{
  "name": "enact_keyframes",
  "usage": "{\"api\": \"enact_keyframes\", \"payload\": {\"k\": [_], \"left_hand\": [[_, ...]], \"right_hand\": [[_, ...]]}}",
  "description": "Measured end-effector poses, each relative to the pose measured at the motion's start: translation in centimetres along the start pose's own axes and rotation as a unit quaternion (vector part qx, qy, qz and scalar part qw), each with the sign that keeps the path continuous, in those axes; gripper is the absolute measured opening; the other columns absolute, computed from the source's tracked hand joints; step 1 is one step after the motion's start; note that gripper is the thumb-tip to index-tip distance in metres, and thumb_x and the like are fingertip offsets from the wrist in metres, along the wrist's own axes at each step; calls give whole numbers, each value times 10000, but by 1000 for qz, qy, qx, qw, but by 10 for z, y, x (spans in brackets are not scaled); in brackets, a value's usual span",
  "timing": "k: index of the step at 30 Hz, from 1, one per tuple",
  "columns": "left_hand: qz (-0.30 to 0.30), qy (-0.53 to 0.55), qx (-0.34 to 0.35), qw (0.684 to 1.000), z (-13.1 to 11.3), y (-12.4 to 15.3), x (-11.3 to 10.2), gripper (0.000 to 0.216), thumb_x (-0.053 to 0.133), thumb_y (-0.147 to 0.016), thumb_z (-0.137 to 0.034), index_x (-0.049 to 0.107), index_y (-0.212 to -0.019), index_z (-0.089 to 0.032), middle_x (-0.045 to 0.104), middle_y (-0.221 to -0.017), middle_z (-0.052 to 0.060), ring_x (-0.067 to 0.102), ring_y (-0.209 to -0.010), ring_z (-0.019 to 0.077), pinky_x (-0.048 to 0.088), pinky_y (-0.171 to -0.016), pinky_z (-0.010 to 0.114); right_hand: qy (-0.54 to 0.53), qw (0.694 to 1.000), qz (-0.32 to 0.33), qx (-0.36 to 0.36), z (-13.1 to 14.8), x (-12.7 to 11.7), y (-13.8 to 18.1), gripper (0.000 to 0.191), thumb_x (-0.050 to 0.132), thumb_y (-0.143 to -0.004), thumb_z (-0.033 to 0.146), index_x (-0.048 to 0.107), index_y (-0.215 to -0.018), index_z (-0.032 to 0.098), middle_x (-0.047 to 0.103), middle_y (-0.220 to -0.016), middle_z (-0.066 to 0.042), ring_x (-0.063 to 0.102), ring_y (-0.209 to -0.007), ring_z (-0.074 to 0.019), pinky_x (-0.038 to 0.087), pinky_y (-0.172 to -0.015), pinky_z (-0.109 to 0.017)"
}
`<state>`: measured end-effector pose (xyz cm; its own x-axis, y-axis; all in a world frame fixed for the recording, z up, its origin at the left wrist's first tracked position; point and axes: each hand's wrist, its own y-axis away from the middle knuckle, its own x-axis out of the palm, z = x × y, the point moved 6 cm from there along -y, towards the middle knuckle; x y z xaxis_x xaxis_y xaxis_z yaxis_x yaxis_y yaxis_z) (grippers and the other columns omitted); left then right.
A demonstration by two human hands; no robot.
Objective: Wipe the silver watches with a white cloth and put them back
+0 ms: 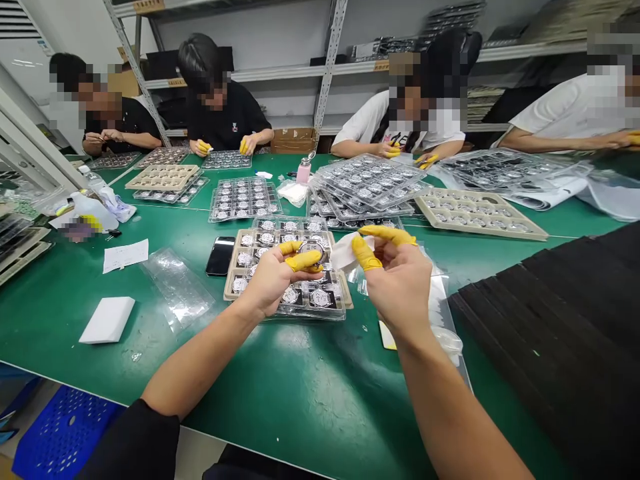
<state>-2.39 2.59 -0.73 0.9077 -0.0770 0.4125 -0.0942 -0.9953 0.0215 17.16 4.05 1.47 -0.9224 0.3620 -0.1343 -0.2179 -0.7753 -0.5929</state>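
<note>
Yellow finger cots cover the thumb and fingertips of both my hands. My left hand (280,273) pinches a round metal watch case (312,248) by its rim, with its face turned toward me. A white wiping cloth (345,252) is pinched between thumb and fingers of my right hand (395,273), just right of the watch case. Cloth and case look slightly apart. Beneath my hands lies a clear plastic tray (305,312) with several round watch parts on dark squares. It rests on a beige tray (229,283), partly hidden by my left hand.
A black phone (221,256), a clear plastic bag (180,287) and a white block (107,320) lie to the left. Stacked clear trays (370,180) and a beige tray (480,213) stand beyond. Black sheets (555,333) fill the right side. Several co-workers sit opposite.
</note>
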Motion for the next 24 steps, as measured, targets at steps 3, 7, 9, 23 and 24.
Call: {"api": "enact_keyframes", "payload": {"k": [3,7,9,23,24], "left_hand": [[-15,26,-36,999,-3,6,4,375,915,-685,-205,642,-934,-139,751,-936,41,749,-756,144,676,-830,368],[-34,43,-44,998,-9,11,7,379,913,-667,-161,632,-920,-143,742,-880,19,733,-737,142,666,-827,380],[-34,46,-42,997,-9,10,8,403,933,-642,-175,640,-917,-145,741,-864,16,734,-754,154,661,-815,382],[-20,-454,389,802,-42,33,16,113,807,-833,-202,843,-937,-228,816,-918,45,735,-810,171,591,-752,298],[-21,-480,403,779,-42,35,17,109,785,-846,-182,842,-934,-213,819,-898,48,738,-779,167,586,-712,284]], "right_hand": [[-98,988,54,101,1,4,0,359,870,-768,481,762,-1010,238,770,-1012,-57,726,-907,-183,617,-825,-332],[-193,956,85,204,4,6,3,466,956,-602,533,799,-954,272,792,-1021,-35,740,-932,-204,626,-795,-345],[-211,948,83,222,4,6,4,477,967,-580,530,808,-957,284,797,-1014,-31,737,-902,-203,617,-739,-338],[-4,973,84,-213,58,7,21,292,701,-848,92,828,-985,316,769,-877,1,687,-819,-167,544,-728,-332],[27,961,80,-262,62,6,23,345,670,-837,51,823,-993,317,770,-872,1,683,-820,-170,538,-730,-337]]}}
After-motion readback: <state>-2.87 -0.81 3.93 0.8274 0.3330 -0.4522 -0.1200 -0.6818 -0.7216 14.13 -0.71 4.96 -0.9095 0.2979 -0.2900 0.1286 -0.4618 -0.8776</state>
